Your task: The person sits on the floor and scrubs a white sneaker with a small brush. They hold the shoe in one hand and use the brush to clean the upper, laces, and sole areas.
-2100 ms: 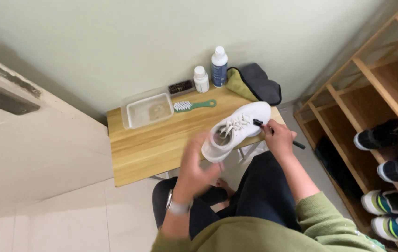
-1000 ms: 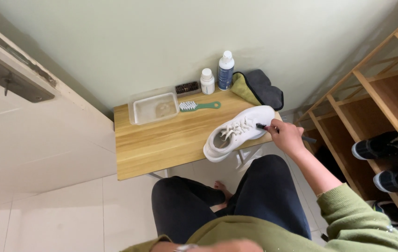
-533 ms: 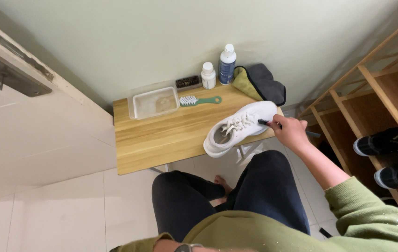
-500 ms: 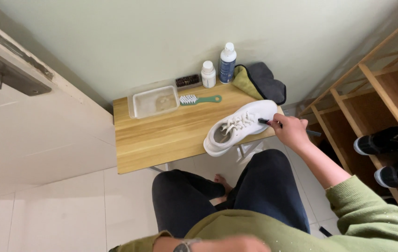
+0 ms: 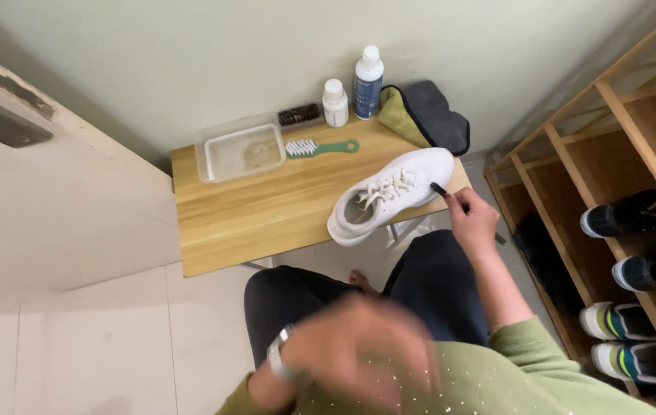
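Seated at a low wooden table (image 5: pixel 266 223), a person pinches a small dark brush (image 5: pixel 445 192) in the right hand (image 5: pixel 472 223), its tip touching the toe side of a white sneaker (image 5: pixel 389 194).

Meanwhile the sneaker lies at the table's near right edge, laces up. The left hand (image 5: pixel 358 353) is a blur close to the camera, a watch (image 5: pixel 278 363) on its wrist; whether its fingers are spread or curled cannot be told. At the back of the table stand a clear plastic tub (image 5: pixel 239 151), a green-handled brush (image 5: pixel 320 147), two bottles (image 5: pixel 352 88) and folded cloths (image 5: pixel 428 115). A wooden shoe rack (image 5: pixel 612 131) with dark sneakers stands to the right.
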